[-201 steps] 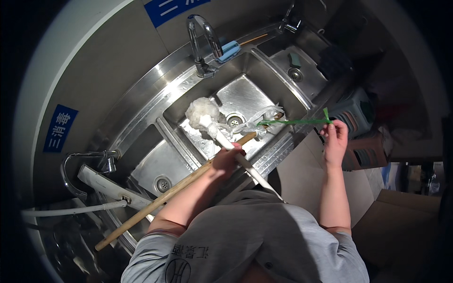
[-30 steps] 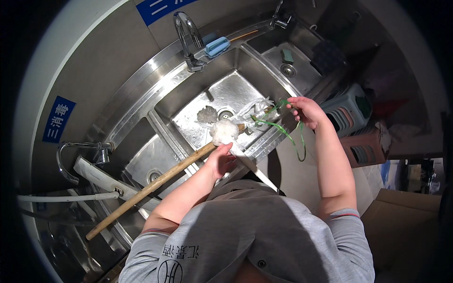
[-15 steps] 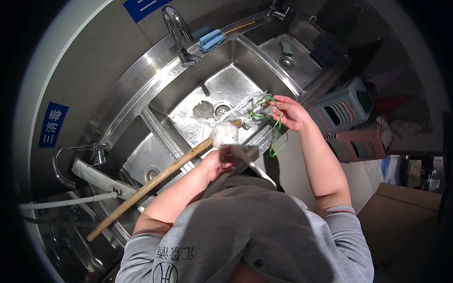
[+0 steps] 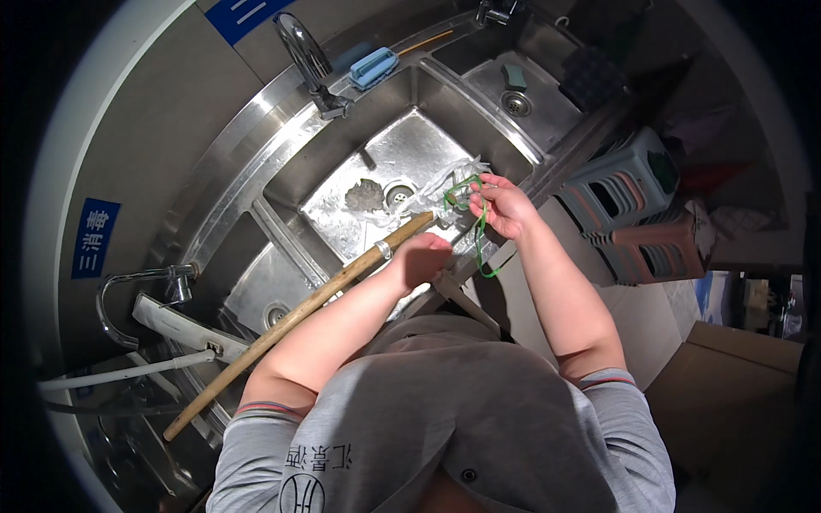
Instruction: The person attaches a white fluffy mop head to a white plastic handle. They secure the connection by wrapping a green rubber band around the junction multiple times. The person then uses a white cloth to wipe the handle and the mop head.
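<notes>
Over the near right edge of the middle steel sink (image 4: 329, 231), my right hand (image 4: 505, 207) pinches a thin green strap (image 4: 481, 231). Part of the strap loops down below my fingers. Crumpled whitish translucent plastic (image 4: 445, 184) lies beside it, partly tangled with the green. My left hand (image 4: 423, 258) is arched at the near rim, back upward; its fingertips are mostly hidden. Just above that hand, the end of a long wooden pole (image 4: 299, 312) reaches over the sink, with a pale band around it. A pale stick (image 4: 469, 305) runs from under my left hand toward my waist.
A grey scrubber (image 4: 366, 195) lies by the drain. Behind are a faucet (image 4: 304, 56) and a blue brush (image 4: 374, 67). The right basin holds a green sponge (image 4: 514, 79). Stacked plastic stools (image 4: 620, 192) stand at right, a cardboard box (image 4: 727, 385) nearer. A curved tap (image 4: 141, 282) is at left.
The white fluffy clump above my left hand is out of sight. My left hand has moved right and up; my right hand has shifted slightly left with the green strap.
</notes>
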Motion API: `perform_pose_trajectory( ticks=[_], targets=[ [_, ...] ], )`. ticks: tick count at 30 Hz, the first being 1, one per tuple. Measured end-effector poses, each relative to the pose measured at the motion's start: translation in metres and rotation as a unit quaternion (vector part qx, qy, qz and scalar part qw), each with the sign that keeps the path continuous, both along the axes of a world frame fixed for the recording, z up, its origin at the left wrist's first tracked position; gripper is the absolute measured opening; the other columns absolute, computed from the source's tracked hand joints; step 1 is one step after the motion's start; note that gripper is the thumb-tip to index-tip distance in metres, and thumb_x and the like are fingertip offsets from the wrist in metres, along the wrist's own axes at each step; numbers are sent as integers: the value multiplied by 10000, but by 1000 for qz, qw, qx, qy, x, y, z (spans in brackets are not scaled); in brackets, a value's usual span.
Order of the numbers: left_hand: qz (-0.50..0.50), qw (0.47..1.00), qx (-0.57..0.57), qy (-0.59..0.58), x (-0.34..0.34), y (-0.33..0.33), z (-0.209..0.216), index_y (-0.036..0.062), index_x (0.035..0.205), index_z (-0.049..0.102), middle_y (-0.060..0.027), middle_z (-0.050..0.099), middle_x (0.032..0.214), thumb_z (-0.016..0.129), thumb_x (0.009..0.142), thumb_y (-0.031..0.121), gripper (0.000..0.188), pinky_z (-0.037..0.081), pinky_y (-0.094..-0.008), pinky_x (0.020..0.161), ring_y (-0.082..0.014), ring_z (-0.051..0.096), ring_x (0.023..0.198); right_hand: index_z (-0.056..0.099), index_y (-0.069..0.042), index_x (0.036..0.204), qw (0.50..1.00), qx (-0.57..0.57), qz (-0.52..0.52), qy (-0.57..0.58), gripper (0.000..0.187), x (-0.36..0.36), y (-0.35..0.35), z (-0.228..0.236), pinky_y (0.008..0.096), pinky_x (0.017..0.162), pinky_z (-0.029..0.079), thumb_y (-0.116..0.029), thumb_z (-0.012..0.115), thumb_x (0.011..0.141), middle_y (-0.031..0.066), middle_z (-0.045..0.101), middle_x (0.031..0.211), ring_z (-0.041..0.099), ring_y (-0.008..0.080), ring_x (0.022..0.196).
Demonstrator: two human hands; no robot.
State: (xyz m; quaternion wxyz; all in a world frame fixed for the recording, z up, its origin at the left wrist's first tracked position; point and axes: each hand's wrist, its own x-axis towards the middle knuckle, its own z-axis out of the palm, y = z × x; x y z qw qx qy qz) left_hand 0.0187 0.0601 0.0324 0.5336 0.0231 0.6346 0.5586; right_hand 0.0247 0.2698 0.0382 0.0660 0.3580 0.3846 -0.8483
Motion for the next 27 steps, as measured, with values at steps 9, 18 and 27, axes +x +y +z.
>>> perform_pose_trajectory(
  ticks=[9, 18, 27],
  targets=[
    [-48, 996, 66, -19, -24, 42, 9, 24, 877, 552, -17, 578, 723, 521, 864, 193, 172, 441, -189, 541, -71, 532, 594, 364, -40, 1186, 984, 149, 69, 74, 337, -19, -24, 73, 294, 711, 487, -147, 474, 886, 100, 537, 975, 555, 169, 808],
    [235, 952, 159, -118, -73, -9, 55, 27, 892, 518, -68, 599, 809, 458, 903, 144, 132, 517, -210, 559, -108, 573, 619, 529, -43, 1123, 888, 229, 381, 118, 329, 61, -17, 41, 227, 759, 418, -280, 463, 905, 20, 619, 893, 528, 77, 811],
    [447, 817, 288, -221, -162, -107, 12, -19, 882, 495, -94, 555, 721, 442, 903, 143, 171, 434, -166, 425, -125, 514, 539, 611, -63, 828, 886, 412, 192, 95, 127, 53, 10, 103, 167, 575, 335, -154, 530, 861, -58, 564, 739, 411, 11, 621]
  ],
)
